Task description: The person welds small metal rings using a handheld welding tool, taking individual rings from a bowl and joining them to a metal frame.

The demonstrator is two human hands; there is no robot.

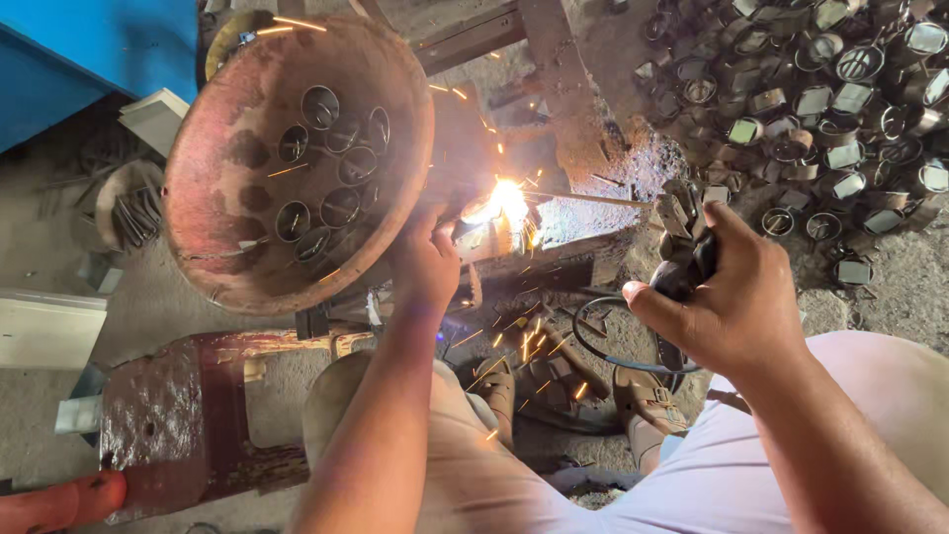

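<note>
My right hand (736, 297) grips a black electrode holder (684, 259) whose thin welding rod (593, 199) reaches left to a bright arc (507, 201) throwing sparks. My left hand (425, 262) holds a small metal piece (484, 235) right beside the arc, on a rusty steel work stand (554, 109). A black cable (603, 346) loops down from the holder.
A rusty round pan (227, 227) with several metal rings lies at left. A heap of short metal ring pieces (820, 109) fills the top right. A rusty bench (178, 415) stands lower left, a blue panel (89, 49) top left. My sandalled feet (563, 391) rest below the sparks.
</note>
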